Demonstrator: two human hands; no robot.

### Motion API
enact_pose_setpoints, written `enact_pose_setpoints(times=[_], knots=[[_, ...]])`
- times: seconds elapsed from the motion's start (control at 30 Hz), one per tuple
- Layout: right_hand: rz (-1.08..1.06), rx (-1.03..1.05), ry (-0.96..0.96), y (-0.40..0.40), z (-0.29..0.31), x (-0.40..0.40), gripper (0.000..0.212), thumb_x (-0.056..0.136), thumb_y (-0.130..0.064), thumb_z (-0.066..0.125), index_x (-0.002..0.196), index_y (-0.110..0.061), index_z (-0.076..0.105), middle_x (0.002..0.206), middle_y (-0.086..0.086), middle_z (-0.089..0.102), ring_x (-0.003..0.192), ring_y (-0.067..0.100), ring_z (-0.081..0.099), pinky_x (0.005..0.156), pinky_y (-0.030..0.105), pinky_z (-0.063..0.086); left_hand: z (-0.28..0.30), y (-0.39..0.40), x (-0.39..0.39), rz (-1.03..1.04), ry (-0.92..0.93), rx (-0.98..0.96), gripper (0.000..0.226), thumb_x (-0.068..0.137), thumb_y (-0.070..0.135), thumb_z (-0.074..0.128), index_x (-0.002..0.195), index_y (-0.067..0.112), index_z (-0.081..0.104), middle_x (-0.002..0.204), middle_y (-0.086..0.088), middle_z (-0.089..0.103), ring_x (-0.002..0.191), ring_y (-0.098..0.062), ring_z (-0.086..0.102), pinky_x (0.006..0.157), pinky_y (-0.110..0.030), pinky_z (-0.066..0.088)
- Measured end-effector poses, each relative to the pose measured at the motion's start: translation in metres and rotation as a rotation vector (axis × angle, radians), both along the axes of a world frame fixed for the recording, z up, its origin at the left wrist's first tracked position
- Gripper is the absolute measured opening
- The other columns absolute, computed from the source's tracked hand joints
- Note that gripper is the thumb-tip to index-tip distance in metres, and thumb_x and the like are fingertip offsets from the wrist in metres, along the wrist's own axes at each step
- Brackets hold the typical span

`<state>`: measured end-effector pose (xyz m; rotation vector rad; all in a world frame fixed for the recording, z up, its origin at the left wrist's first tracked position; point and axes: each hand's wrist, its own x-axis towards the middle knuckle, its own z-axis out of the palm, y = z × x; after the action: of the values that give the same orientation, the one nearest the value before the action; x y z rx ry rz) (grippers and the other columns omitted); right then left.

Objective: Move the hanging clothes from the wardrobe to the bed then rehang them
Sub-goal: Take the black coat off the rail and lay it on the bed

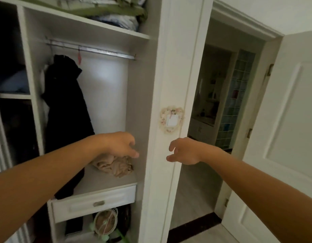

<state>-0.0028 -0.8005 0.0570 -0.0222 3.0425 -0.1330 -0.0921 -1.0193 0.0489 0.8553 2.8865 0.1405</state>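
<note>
An open white wardrobe [152,95] fills the left half of the view. A black coat [67,109] hangs at the left end of the metal rail [102,50], beside a bare red hanger hook [79,57]. My left hand [121,144] reaches into the hanging bay with fingers loosely curled, holding nothing, just above a crumpled beige garment [115,165] on the bay's floor. My right hand [184,151] hovers in front of the wardrobe's right side panel, fingers loosely bent and empty. No bed is in view.
Folded bedding [115,13] lies on the top shelf. A white drawer [93,203] sits under the bay, with a round basket [105,222] below it. A flower-framed light switch [172,120] is on the panel. An open white door [281,137] and doorway stand to the right.
</note>
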Motion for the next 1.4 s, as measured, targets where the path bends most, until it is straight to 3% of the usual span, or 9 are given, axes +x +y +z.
enact_pose_setpoints(times=[0.33,0.53,0.63,0.7,0.8,1.1,1.2,1.27,1.4], knots=[[0.184,0.035,0.002,-0.111,0.009,-0.114,0.049,0.099,-0.037,0.05,0.128,0.001,0.057,0.124,0.018,0.061,0.114,0.033,0.058,0.099,0.041,0.047,0.006,-0.121,-0.091,0.2,-0.022,0.116,0.081,0.09,0.054,0.058,0.152,0.012,0.026,0.156,-0.006,0.029,0.14,-0.021,0.033,0.114,-0.031,0.031],[0.242,0.017,0.054,-0.176,0.022,-0.191,0.06,0.097,-0.047,0.052,0.144,-0.01,0.042,0.144,0.008,0.048,0.129,0.027,0.047,0.104,0.035,0.04,0.031,-0.189,-0.152,0.27,0.057,0.149,0.069,0.091,0.049,0.059,0.141,0.006,0.038,0.139,-0.01,0.047,0.114,-0.017,0.048,0.103,-0.034,0.041],[0.264,-0.006,0.065,-0.205,0.033,-0.225,0.062,0.098,-0.048,0.05,0.146,-0.01,0.04,0.146,0.008,0.047,0.131,0.027,0.046,0.103,0.034,0.038,0.04,-0.215,-0.186,0.308,0.104,0.202,0.063,0.089,0.046,0.062,0.129,0.002,0.044,0.12,-0.012,0.054,0.107,-0.027,0.057,0.09,-0.035,0.05],[0.27,-0.037,0.061,-0.223,0.039,-0.247,0.061,0.098,-0.046,0.05,0.147,-0.011,0.04,0.146,0.007,0.047,0.131,0.027,0.046,0.103,0.033,0.039,0.044,-0.229,-0.208,0.344,0.149,0.25,0.062,0.088,0.044,0.064,0.127,0.0,0.043,0.126,-0.017,0.05,0.11,-0.032,0.055,0.083,-0.033,0.048],[0.278,-0.036,0.069,-0.247,0.048,-0.28,0.058,0.099,-0.045,0.05,0.143,-0.009,0.043,0.142,0.008,0.051,0.125,0.028,0.051,0.099,0.033,0.042,0.044,-0.242,-0.242,0.414,0.193,0.316,0.07,0.087,0.045,0.064,0.136,0.003,0.035,0.143,-0.018,0.034,0.119,-0.033,0.049,0.09,-0.033,0.046],[0.377,-0.107,0.205,-0.289,0.08,-0.393,0.049,0.098,-0.038,0.052,0.128,0.0,0.056,0.13,0.016,0.058,0.116,0.032,0.058,0.099,0.042,0.047,0.035,-0.24,-0.35,0.5,0.199,0.529,0.101,0.087,0.04,0.066,0.154,0.006,-0.002,0.159,-0.016,0.014,0.139,-0.032,0.032,0.111,-0.04,0.037],[0.411,-0.149,0.269,-0.3,0.096,-0.433,0.041,0.1,-0.041,0.049,0.093,-0.002,0.063,0.094,0.011,0.063,0.084,0.024,0.061,0.075,0.035,0.051,0.031,-0.235,-0.378,0.459,0.227,0.586,0.091,0.088,0.036,0.065,0.153,0.01,0.007,0.153,-0.013,0.027,0.132,-0.028,0.041,0.107,-0.035,0.04],[0.412,-0.169,0.316,-0.308,0.104,-0.459,0.048,0.101,-0.042,0.046,0.063,-0.012,0.044,0.066,0.003,0.046,0.059,0.016,0.045,0.055,0.028,0.036,0.03,-0.232,-0.392,0.453,0.276,0.581,0.079,0.087,0.035,0.063,0.15,0.013,0.021,0.14,-0.009,0.042,0.12,-0.024,0.051,0.101,-0.035,0.046],[0.401,-0.223,0.364,-0.327,0.112,-0.502,0.052,0.099,-0.049,0.044,0.063,-0.013,0.042,0.066,0.003,0.046,0.059,0.017,0.047,0.059,0.03,0.041,0.028,-0.221,-0.413,0.375,0.292,0.594,0.062,0.089,0.024,0.057,0.145,0.021,0.031,0.123,-0.004,0.056,0.103,-0.018,0.059,0.086,-0.03,0.051]])
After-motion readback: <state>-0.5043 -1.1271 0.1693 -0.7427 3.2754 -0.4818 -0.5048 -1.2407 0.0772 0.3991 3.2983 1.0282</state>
